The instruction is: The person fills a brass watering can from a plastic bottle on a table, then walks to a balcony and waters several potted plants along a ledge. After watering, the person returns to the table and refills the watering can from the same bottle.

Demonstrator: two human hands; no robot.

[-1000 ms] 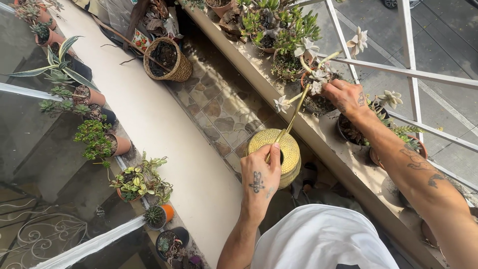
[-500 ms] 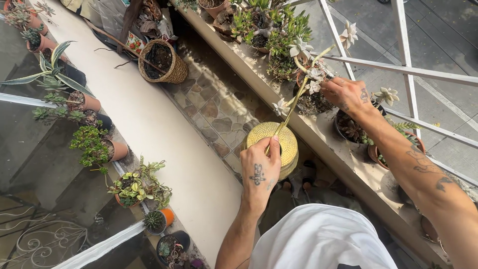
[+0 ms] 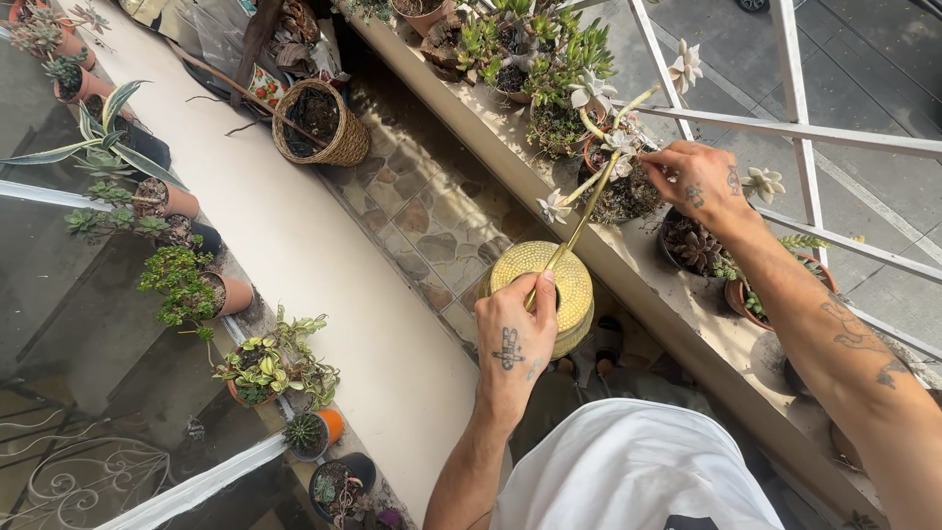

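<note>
Centre of frame — left hand [image 3: 512, 339] gripping a brass watering can [image 3: 546, 291] by its top, long spout [image 3: 581, 214] angled up-right into a potted succulent [image 3: 618, 186] on the ledge [image 3: 677, 314]. Right hand [image 3: 699, 182], fingers pinched closed at the plant's stems — upper right, by the white railing [image 3: 800, 128].

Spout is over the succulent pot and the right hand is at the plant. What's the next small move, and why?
Probably tip the gold watering can a little further forward. The left hand holds it by the top, its thin spout already reaches the succulent pot, and the right hand is at the stems there. No water is visible.
</note>
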